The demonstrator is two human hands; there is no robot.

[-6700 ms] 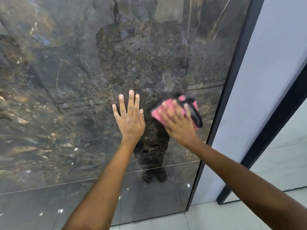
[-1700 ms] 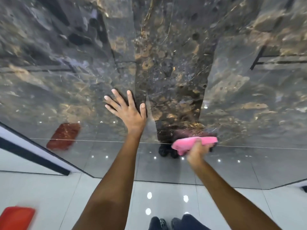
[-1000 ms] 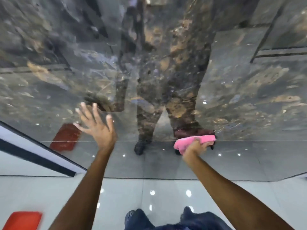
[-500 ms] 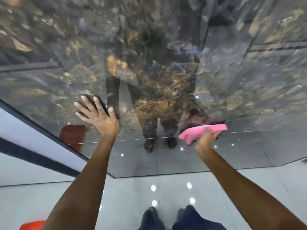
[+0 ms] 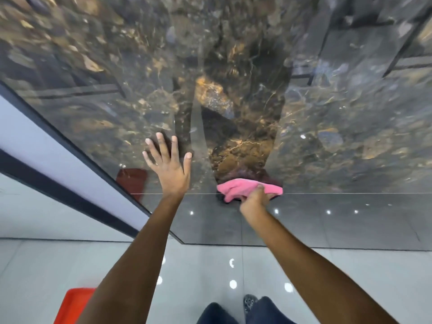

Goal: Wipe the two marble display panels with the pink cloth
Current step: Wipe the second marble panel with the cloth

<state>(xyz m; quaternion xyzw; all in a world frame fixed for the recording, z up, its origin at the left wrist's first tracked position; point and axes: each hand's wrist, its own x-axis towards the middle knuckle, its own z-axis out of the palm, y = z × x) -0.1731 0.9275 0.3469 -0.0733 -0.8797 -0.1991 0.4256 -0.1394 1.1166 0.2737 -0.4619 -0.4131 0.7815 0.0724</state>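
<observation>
Glossy dark marble panel (image 5: pixel 327 113) above pale tiled floor (image 5: pixel 35 265)

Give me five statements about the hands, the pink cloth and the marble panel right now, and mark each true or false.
1. The right hand grips the pink cloth. True.
2. The left hand holds a second cloth. False: it lies flat on the marble panel with its fingers spread and holds nothing.
3. The cloth is against the lower part of the panel. True.
4. The cloth lies on the floor. False: it is up against the panel, in the right hand.
5. A red object sits on the floor at the lower left. True.
</observation>
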